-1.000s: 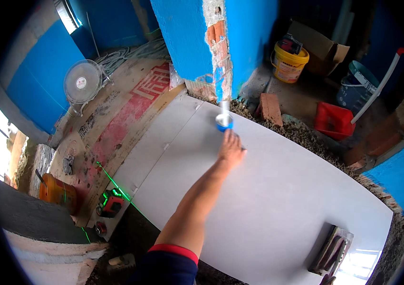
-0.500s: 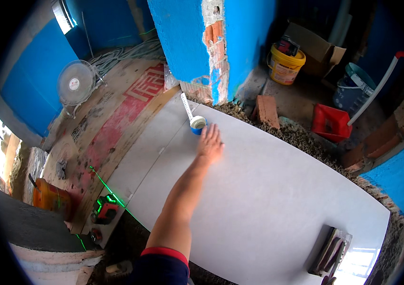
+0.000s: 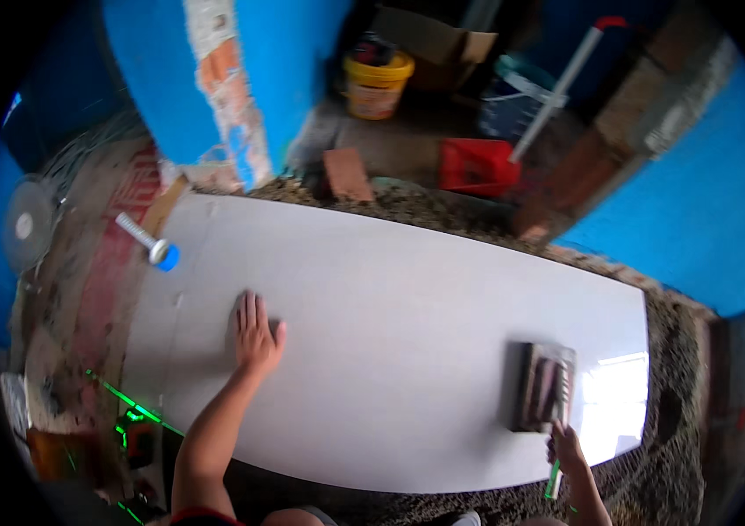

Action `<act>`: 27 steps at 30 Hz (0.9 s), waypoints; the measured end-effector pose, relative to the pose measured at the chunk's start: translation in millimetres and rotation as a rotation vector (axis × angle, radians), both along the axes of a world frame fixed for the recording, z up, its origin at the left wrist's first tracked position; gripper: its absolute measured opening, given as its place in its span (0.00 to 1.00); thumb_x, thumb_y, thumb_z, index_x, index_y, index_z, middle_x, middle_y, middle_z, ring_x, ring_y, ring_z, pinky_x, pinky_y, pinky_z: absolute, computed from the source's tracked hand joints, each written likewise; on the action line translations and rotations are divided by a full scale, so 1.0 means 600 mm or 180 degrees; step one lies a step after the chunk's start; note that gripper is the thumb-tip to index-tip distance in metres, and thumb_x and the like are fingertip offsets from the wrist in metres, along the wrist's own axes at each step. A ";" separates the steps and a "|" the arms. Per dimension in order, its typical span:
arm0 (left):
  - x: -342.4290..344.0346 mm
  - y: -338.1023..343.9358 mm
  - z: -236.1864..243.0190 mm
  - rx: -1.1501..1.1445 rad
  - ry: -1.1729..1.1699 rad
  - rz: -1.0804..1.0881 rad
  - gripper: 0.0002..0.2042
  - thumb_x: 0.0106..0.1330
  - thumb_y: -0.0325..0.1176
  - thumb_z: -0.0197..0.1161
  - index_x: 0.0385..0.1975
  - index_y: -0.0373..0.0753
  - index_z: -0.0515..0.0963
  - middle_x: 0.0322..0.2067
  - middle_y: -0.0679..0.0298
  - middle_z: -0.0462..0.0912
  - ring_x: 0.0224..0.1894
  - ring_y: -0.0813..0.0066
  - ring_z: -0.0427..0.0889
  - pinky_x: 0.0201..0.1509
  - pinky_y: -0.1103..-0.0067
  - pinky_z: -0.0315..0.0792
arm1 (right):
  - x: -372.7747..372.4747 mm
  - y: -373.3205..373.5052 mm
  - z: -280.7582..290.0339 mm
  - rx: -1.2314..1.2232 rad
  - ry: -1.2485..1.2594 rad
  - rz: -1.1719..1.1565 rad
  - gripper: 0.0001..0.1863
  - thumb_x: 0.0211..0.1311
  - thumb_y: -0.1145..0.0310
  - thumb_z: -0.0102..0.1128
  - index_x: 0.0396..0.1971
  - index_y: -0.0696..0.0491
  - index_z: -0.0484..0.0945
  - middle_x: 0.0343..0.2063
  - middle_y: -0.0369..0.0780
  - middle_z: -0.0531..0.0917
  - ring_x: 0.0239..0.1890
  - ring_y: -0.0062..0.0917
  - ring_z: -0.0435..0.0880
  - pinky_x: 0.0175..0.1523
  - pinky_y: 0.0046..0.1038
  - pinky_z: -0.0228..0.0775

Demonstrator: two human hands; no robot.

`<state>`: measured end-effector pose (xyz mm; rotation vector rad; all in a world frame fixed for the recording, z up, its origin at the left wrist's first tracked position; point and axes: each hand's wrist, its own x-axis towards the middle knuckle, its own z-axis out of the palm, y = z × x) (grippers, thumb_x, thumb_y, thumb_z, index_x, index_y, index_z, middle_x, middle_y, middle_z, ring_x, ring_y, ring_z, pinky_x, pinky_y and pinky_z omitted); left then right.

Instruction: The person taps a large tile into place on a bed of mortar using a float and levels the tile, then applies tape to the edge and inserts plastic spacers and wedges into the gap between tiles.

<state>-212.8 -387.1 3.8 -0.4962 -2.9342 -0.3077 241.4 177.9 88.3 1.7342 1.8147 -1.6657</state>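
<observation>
A large pale tile [image 3: 372, 307] spans the middle of the view. My left hand [image 3: 257, 337] is over its left part, fingers stretched out with nothing in them; whether it touches the surface I cannot tell. My right hand [image 3: 568, 445] is closed round a pale stick-like handle with a green end [image 3: 553, 482], at the tile's near right edge. Just beyond that hand is a dark block with raised bars on top [image 3: 541, 387]; the handle overlaps it, and whether they are joined is unclear. A round white-and-blue object with a white strip [image 3: 163, 254] is at the far left.
Rough mortar [image 3: 416, 207] borders the tile. Beyond it are a brick [image 3: 348, 174], a red dustpan [image 3: 478, 165], a yellow bucket [image 3: 377, 88] and a dark blue bucket [image 3: 508, 110]. At left are a fan [image 3: 27, 223] and a laser level [image 3: 133, 434] casting green lines.
The view has swung rightward. My left hand has drawn back from the white-and-blue object to bare tile. My right hand has come into view, holding the handle beside the dark block.
</observation>
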 end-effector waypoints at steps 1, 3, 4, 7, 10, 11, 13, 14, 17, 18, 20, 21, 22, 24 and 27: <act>0.045 0.015 0.008 0.0003 0.0113 -0.0147 0.40 0.72 0.50 0.56 0.73 0.24 0.55 0.76 0.40 0.53 0.79 0.43 0.51 0.81 0.53 0.46 | -0.017 -0.012 0.014 -0.0421 0.0306 -0.0152 0.19 0.78 0.48 0.53 0.32 0.46 0.69 0.15 0.29 0.66 0.11 0.17 0.64 0.15 0.25 0.58; 0.141 0.055 0.022 0.0062 -0.0128 -0.0272 0.41 0.70 0.50 0.58 0.74 0.24 0.54 0.76 0.38 0.52 0.79 0.40 0.49 0.81 0.51 0.45 | -0.053 -0.047 0.043 -0.0009 0.0473 0.0143 0.24 0.77 0.42 0.52 0.30 0.48 0.69 0.15 0.30 0.68 0.12 0.17 0.67 0.15 0.25 0.61; 0.189 0.075 0.027 0.0102 -0.0167 -0.0335 0.42 0.69 0.49 0.59 0.74 0.24 0.54 0.76 0.37 0.51 0.79 0.38 0.49 0.80 0.51 0.45 | -0.072 -0.060 0.060 0.0113 0.0435 0.0112 0.25 0.77 0.41 0.50 0.30 0.48 0.70 0.15 0.31 0.69 0.12 0.18 0.67 0.16 0.26 0.62; 0.282 0.113 0.042 0.0134 -0.0676 -0.0785 0.43 0.68 0.52 0.59 0.73 0.25 0.55 0.76 0.40 0.52 0.79 0.40 0.48 0.80 0.50 0.46 | -0.125 -0.082 0.132 0.0349 0.0351 0.0056 0.29 0.76 0.37 0.48 0.28 0.49 0.72 0.16 0.31 0.71 0.13 0.18 0.69 0.17 0.27 0.65; 0.293 0.122 0.042 0.0267 -0.0618 -0.0716 0.44 0.64 0.49 0.63 0.74 0.27 0.55 0.77 0.41 0.51 0.80 0.41 0.47 0.80 0.50 0.45 | -0.149 -0.065 0.262 0.0302 0.0615 -0.0365 0.29 0.75 0.35 0.49 0.31 0.49 0.73 0.16 0.30 0.70 0.13 0.16 0.67 0.18 0.24 0.61; 0.288 0.123 0.040 0.0240 -0.0449 -0.0700 0.44 0.64 0.48 0.63 0.74 0.27 0.55 0.77 0.41 0.51 0.80 0.41 0.47 0.80 0.50 0.45 | -0.146 -0.054 0.313 0.0496 0.0512 -0.0626 0.29 0.75 0.35 0.49 0.32 0.49 0.74 0.16 0.29 0.69 0.14 0.16 0.66 0.18 0.23 0.59; 0.281 0.122 0.033 0.0288 -0.0515 -0.0821 0.44 0.63 0.46 0.63 0.74 0.26 0.53 0.77 0.41 0.50 0.79 0.39 0.48 0.81 0.50 0.43 | -0.114 -0.029 0.418 0.0843 0.0853 -0.0658 0.28 0.78 0.38 0.44 0.34 0.50 0.73 0.18 0.30 0.70 0.14 0.14 0.66 0.18 0.22 0.61; 0.280 0.121 0.030 0.0234 -0.0536 -0.0850 0.44 0.64 0.46 0.62 0.74 0.26 0.53 0.77 0.40 0.49 0.79 0.38 0.47 0.81 0.49 0.43 | -0.089 -0.020 0.462 0.1153 0.1039 -0.0714 0.28 0.78 0.38 0.44 0.35 0.50 0.73 0.18 0.29 0.70 0.14 0.14 0.66 0.17 0.21 0.60; 0.278 0.115 0.030 -0.0001 -0.0439 -0.1059 0.43 0.66 0.46 0.59 0.74 0.24 0.51 0.77 0.37 0.47 0.79 0.36 0.45 0.80 0.47 0.41 | -0.016 0.002 0.514 0.2007 0.2367 -0.0550 0.27 0.78 0.37 0.43 0.36 0.48 0.73 0.16 0.28 0.69 0.12 0.12 0.65 0.16 0.19 0.58; 0.274 0.115 0.034 -0.0163 -0.0380 -0.1212 0.43 0.66 0.46 0.58 0.74 0.23 0.50 0.77 0.36 0.46 0.79 0.35 0.44 0.80 0.46 0.40 | 0.004 0.006 0.501 0.2172 0.2471 -0.0835 0.29 0.78 0.36 0.42 0.36 0.49 0.73 0.15 0.28 0.68 0.11 0.12 0.65 0.16 0.19 0.59; 0.261 0.134 0.042 -0.0128 -0.0331 -0.1647 0.43 0.67 0.46 0.57 0.74 0.22 0.50 0.77 0.34 0.46 0.79 0.33 0.42 0.80 0.44 0.39 | 0.026 0.012 0.436 0.2850 0.2076 -0.0711 0.29 0.79 0.36 0.39 0.32 0.48 0.72 0.15 0.29 0.69 0.12 0.12 0.66 0.15 0.20 0.59; 0.255 0.150 0.048 -0.0043 -0.0109 -0.1956 0.43 0.67 0.46 0.56 0.74 0.22 0.50 0.77 0.34 0.46 0.79 0.33 0.41 0.80 0.44 0.38 | 0.032 0.016 0.390 0.3555 0.1555 -0.0599 0.29 0.79 0.37 0.37 0.31 0.47 0.71 0.14 0.29 0.69 0.12 0.12 0.66 0.15 0.19 0.59; 0.248 0.171 0.054 -0.0034 -0.0291 -0.2292 0.44 0.66 0.46 0.57 0.74 0.21 0.50 0.76 0.32 0.44 0.79 0.31 0.39 0.80 0.43 0.37 | 0.033 0.006 0.327 0.3162 0.1439 -0.0995 0.26 0.81 0.42 0.36 0.29 0.46 0.71 0.14 0.29 0.69 0.12 0.14 0.66 0.14 0.21 0.59; 0.246 0.259 0.052 -0.0590 -0.0762 -0.2543 0.45 0.65 0.47 0.58 0.74 0.22 0.50 0.77 0.33 0.44 0.80 0.32 0.39 0.80 0.44 0.36 | 0.026 0.004 0.202 0.1762 0.0397 -0.1336 0.24 0.81 0.48 0.39 0.26 0.46 0.70 0.14 0.29 0.68 0.12 0.17 0.67 0.14 0.26 0.60; 0.313 0.426 0.036 -0.0515 -0.0894 -0.2777 0.46 0.64 0.49 0.60 0.74 0.23 0.51 0.77 0.35 0.44 0.80 0.35 0.39 0.81 0.46 0.36 | -0.001 0.053 0.063 0.0479 0.0077 -0.0829 0.34 0.75 0.35 0.46 0.22 0.52 0.67 0.13 0.35 0.69 0.12 0.26 0.72 0.17 0.36 0.65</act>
